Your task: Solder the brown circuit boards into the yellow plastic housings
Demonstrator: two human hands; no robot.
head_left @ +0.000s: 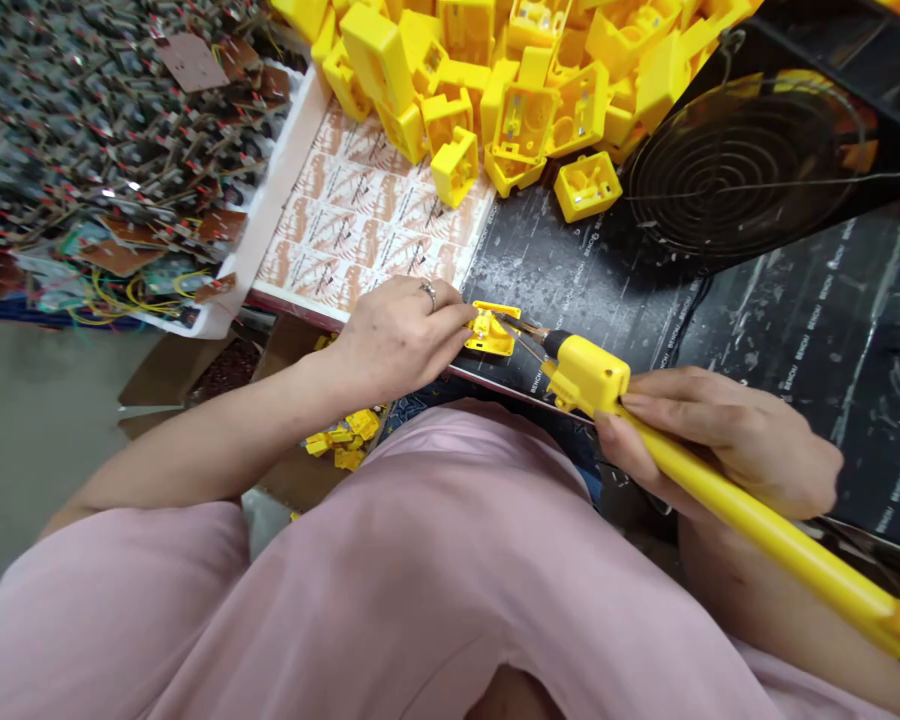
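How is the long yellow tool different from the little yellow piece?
The long yellow tool is far longer than the small plastic piece. The right hand grips the tool; the left hand's fingers hold the piece. Only the tool has thin metal tips. Both are bright yellow.

That small yellow plastic housing (492,332) looks smooth and a bit glossy, same as the chunky yellow plastic screwdriver (585,375) with its thin metal bit (514,325). The black desk (570,280) is matt and scuffed, and the pink cloth top (420,570) looks soft.
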